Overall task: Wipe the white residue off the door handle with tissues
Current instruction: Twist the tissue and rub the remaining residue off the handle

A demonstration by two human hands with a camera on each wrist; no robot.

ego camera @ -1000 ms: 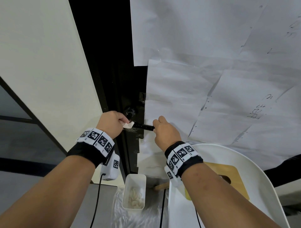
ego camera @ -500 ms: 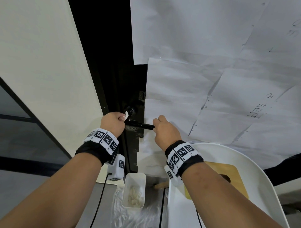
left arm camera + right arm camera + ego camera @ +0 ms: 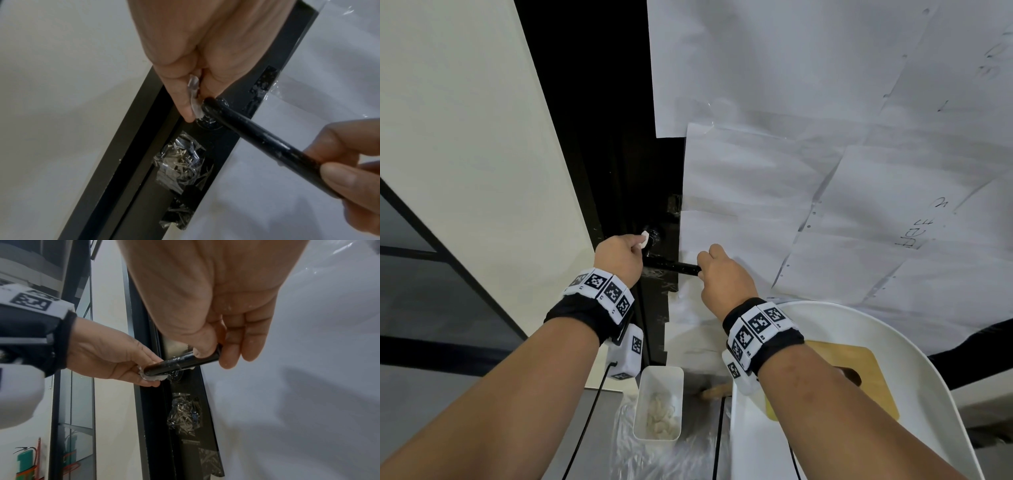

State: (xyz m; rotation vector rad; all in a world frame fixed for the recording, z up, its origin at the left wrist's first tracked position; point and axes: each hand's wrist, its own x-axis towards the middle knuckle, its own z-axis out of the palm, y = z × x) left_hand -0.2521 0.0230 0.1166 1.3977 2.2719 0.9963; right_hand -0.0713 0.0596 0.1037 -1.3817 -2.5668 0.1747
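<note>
Overlapping white paper sheets (image 3: 808, 144) cover the door, some bearing faint handwriting. Crumpled clear tape (image 3: 180, 160) clings to the black door edge. Below, a white rectangular plastic tub (image 3: 659, 401) holds pale crumpled pieces, beside a white curved chair (image 3: 914, 370) with a tan wooden seat panel (image 3: 859, 363). A green cylinder (image 3: 25, 462) stands low against the far wall.

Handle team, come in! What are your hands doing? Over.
Left hand pinches tissue at the handle's door end. Right hand grips its free end. White flecks still on it. Nothing in the way.
</note>
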